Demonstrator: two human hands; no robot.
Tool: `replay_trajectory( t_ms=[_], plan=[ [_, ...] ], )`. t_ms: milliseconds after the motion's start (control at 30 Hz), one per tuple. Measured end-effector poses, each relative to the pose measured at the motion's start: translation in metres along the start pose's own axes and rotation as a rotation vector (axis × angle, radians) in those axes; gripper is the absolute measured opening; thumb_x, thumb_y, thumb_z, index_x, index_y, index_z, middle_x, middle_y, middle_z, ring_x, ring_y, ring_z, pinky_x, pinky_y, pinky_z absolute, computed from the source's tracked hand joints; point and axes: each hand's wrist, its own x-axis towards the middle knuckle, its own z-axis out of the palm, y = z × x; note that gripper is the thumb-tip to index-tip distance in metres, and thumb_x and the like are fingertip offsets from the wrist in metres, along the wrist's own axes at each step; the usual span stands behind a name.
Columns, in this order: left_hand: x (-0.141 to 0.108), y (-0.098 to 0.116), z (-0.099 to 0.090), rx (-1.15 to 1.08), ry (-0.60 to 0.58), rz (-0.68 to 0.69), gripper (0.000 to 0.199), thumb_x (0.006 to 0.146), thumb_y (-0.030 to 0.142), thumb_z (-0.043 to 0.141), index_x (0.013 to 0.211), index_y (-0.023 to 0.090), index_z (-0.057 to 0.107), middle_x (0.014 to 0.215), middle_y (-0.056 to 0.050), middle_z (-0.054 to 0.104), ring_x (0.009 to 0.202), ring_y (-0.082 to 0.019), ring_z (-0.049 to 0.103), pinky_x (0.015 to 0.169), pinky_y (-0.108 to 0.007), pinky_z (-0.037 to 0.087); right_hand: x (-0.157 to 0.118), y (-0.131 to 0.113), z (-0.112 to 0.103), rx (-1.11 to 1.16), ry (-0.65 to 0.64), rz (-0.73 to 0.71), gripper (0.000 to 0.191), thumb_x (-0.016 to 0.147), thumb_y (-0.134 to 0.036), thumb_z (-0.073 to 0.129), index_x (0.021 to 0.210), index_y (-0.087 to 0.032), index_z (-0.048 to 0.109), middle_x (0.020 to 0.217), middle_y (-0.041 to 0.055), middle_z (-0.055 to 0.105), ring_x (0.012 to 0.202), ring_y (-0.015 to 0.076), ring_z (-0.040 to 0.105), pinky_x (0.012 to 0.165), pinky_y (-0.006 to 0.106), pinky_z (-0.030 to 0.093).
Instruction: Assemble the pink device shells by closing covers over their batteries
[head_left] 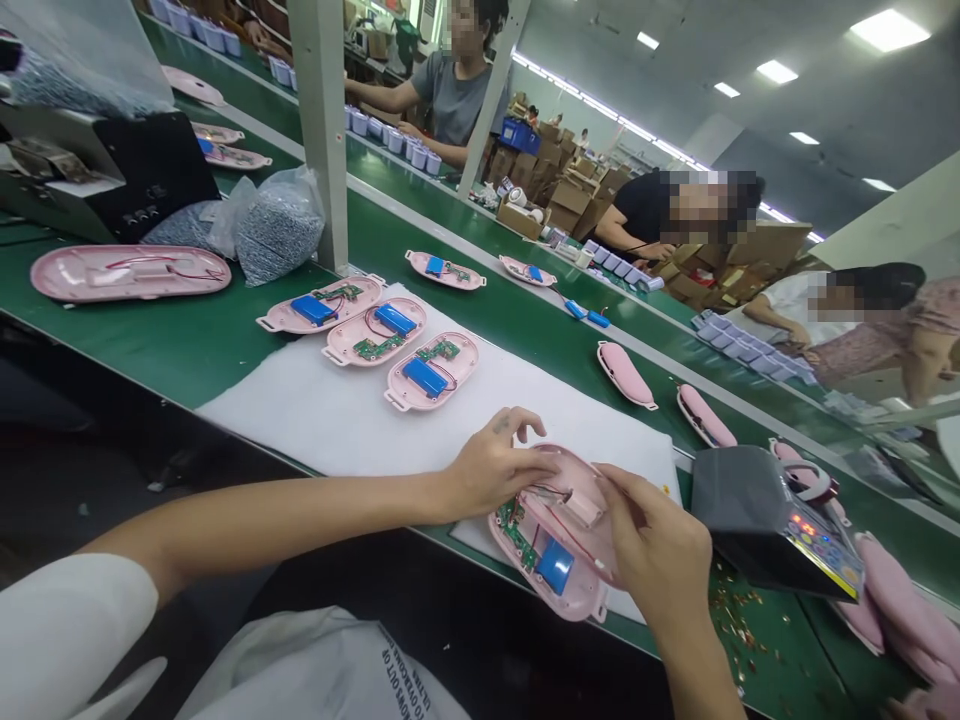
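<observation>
My left hand (499, 465) pinches the far left edge of a pink plastic shell half (574, 470), its index finger raised. Gripping the same shell half along its right edge is my right hand (664, 535). The shell half is tilted with its hollow inside showing, and a thin red wire runs in it. Partly beneath it sits a matching pink shell (574, 605) that holds a green circuit board (517, 530) and a blue battery pack (555, 566). My fingers hide parts of both rims.
Several open pink shells (431, 375) with batteries lie on the white foam sheet (300, 410) and green bench. A grey machine (750, 520) with a lit display stands right, near loose brass-coloured bits. Bags of screws (277, 225) sit by a post at left. Other people work across the bench.
</observation>
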Motion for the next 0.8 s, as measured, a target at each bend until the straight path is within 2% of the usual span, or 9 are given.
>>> replay_trajectory(
  t_ms=[100,200,267,400,533,600,667,733,800],
  plan=[
    [0.004,-0.003,0.001,-0.255,-0.075,-0.181,0.011,0.089,0.024,0.065,0.097,0.020,0.072,0.113,-0.008,0.063,0.093,-0.017,0.062,0.082,-0.030,0.053,0.002,-0.001,0.005,0.016,0.041,0.054,0.026,0.096,-0.035,0.051,0.096,-0.022,0.073,0.092,0.0011,0.074,0.079,0.0169,0.069,0.069,0.025,0.047],
    [0.009,-0.006,-0.001,-0.496,-0.107,-0.447,0.041,0.079,0.022,0.074,0.115,0.020,0.056,0.103,-0.006,0.066,0.078,-0.015,0.066,0.063,-0.023,0.053,0.007,0.002,0.011,0.021,0.048,0.134,0.030,0.095,-0.040,0.050,0.094,-0.022,0.074,0.090,0.0028,0.074,0.078,0.0192,0.069,0.070,0.028,0.047],
    [0.012,-0.007,-0.003,-0.587,-0.123,-0.558,0.049,0.075,0.021,0.075,0.118,0.020,0.050,0.103,-0.006,0.065,0.071,-0.014,0.066,0.055,-0.020,0.050,0.012,0.005,0.014,0.049,-0.014,0.189,0.033,0.094,-0.043,0.048,0.095,-0.022,0.073,0.091,0.0038,0.074,0.080,0.0205,0.068,0.071,0.029,0.047],
    [0.013,-0.007,-0.003,-0.613,-0.121,-0.612,0.039,0.076,0.018,0.070,0.112,0.017,0.054,0.103,-0.009,0.066,0.077,-0.016,0.068,0.056,-0.019,0.051,0.025,0.007,0.022,0.107,-0.218,0.196,0.042,0.088,-0.052,0.053,0.114,-0.022,0.066,0.107,0.0056,0.071,0.093,0.0241,0.066,0.077,0.033,0.047],
    [0.015,-0.004,-0.003,-0.604,-0.142,-0.611,0.040,0.077,0.020,0.067,0.115,0.015,0.056,0.103,-0.010,0.067,0.082,-0.020,0.069,0.059,-0.023,0.052,0.039,0.000,0.036,0.114,-0.369,0.211,0.027,0.083,-0.044,0.057,0.096,-0.022,0.067,0.091,0.0032,0.071,0.081,0.0225,0.064,0.071,0.032,0.045],
    [0.017,-0.002,-0.006,-0.517,-0.156,-0.582,0.032,0.079,0.024,0.064,0.109,0.014,0.060,0.101,-0.009,0.068,0.085,-0.020,0.067,0.064,-0.025,0.053,0.043,-0.006,0.040,0.185,-0.394,0.212,0.020,0.082,-0.036,0.058,0.093,-0.021,0.067,0.088,0.0025,0.071,0.081,0.0210,0.064,0.074,0.032,0.046],
    [0.020,0.000,-0.008,-0.413,-0.204,-0.548,0.024,0.081,0.031,0.063,0.098,0.014,0.061,0.092,-0.006,0.068,0.081,-0.019,0.066,0.065,-0.024,0.052,0.044,-0.007,0.040,0.278,-0.375,0.177,0.021,0.079,-0.029,0.060,0.098,-0.021,0.067,0.096,0.0029,0.072,0.088,0.0203,0.065,0.082,0.032,0.047],
    [0.023,-0.002,-0.011,-0.376,-0.288,-0.568,0.028,0.082,0.040,0.064,0.094,0.016,0.057,0.080,-0.002,0.066,0.069,-0.017,0.063,0.057,-0.022,0.048,0.038,0.003,0.033,0.365,-0.299,0.160,0.027,0.078,-0.026,0.063,0.103,-0.021,0.068,0.103,0.0036,0.071,0.096,0.0200,0.064,0.089,0.033,0.047],
    [0.026,-0.006,-0.011,-0.397,-0.342,-0.630,0.034,0.082,0.046,0.065,0.098,0.018,0.053,0.073,0.001,0.065,0.059,-0.016,0.060,0.050,-0.021,0.045,0.020,0.028,0.021,0.462,-0.049,0.330,0.028,0.077,-0.032,0.067,0.102,-0.020,0.068,0.102,0.0044,0.070,0.096,0.0195,0.064,0.091,0.033,0.048]
  ],
)
